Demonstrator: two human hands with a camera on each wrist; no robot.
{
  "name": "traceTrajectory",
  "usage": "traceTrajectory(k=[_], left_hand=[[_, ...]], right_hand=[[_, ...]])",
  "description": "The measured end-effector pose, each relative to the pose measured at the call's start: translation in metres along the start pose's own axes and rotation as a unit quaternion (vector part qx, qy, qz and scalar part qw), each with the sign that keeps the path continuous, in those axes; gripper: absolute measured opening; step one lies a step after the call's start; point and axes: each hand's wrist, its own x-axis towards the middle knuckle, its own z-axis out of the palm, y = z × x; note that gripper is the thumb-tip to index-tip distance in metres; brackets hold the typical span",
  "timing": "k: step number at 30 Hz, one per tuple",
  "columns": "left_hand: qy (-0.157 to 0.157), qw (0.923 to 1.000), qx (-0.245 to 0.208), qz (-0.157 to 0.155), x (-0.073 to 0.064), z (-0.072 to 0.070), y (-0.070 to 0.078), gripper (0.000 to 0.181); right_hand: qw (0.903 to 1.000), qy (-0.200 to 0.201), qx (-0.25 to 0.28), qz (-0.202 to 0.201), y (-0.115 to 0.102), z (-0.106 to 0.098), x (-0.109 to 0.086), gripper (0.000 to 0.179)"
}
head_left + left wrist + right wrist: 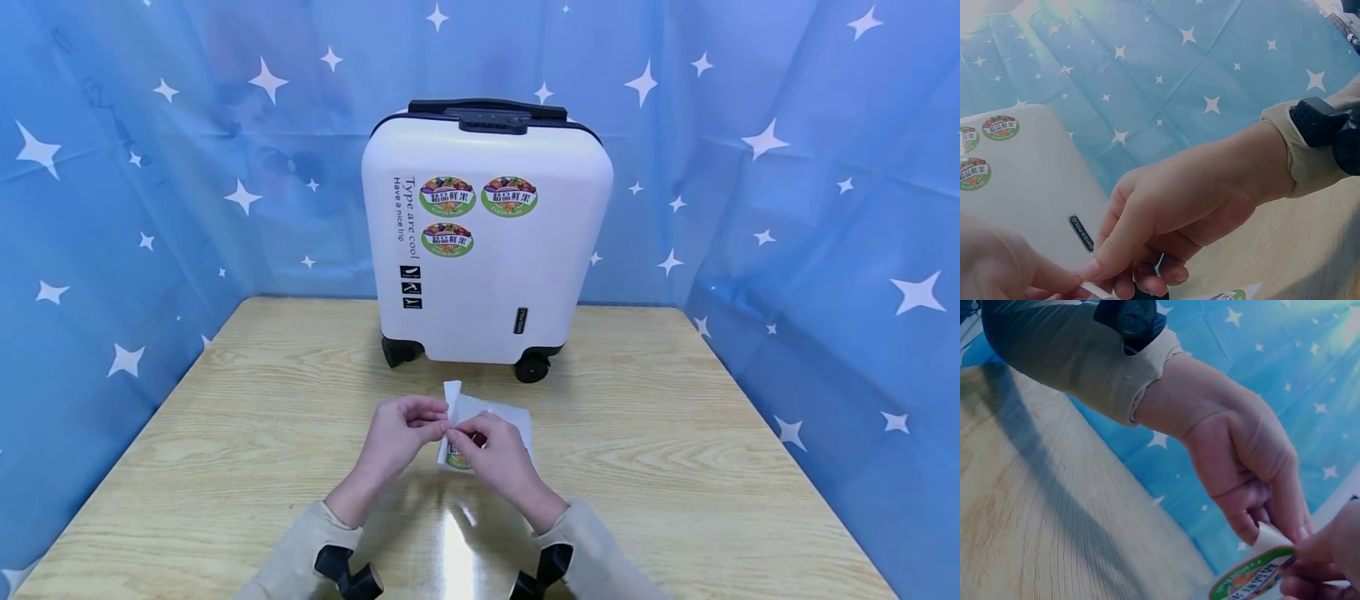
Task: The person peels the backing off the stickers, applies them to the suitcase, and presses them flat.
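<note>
A white sticker sheet (513,414) with round fruit stickers is held just above or on the table, its left edge folded upward. My left hand (399,435) pinches that folded edge between thumb and fingers. Thumb and index finger of my right hand (501,460) pinch at the same spot, at the edge of a green-rimmed fruit sticker (1254,575); whether they grip the sticker or its backing I cannot tell. The fingertips of both hands meet. Behind them stands a white suitcase (495,275) with three similar oval fruit stickers (447,197) on its front.
The suitcase rests upright on black wheels (532,367) on the wooden table (247,417). Its black handle (487,108) is at the top. Blue curtains with white stars (187,167) enclose the table at the back and sides.
</note>
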Motion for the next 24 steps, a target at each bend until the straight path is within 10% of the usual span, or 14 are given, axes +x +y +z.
traceTrajectory(k=[24], left_hand=[[-0.006, 0.9993, 0.018, 0.032, -0.0002, 0.0043, -0.006, 0.014]], right_hand=[[0.9991, -0.001, 0.009, 0.041, 0.0032, -0.0028, -0.0021, 0.006]])
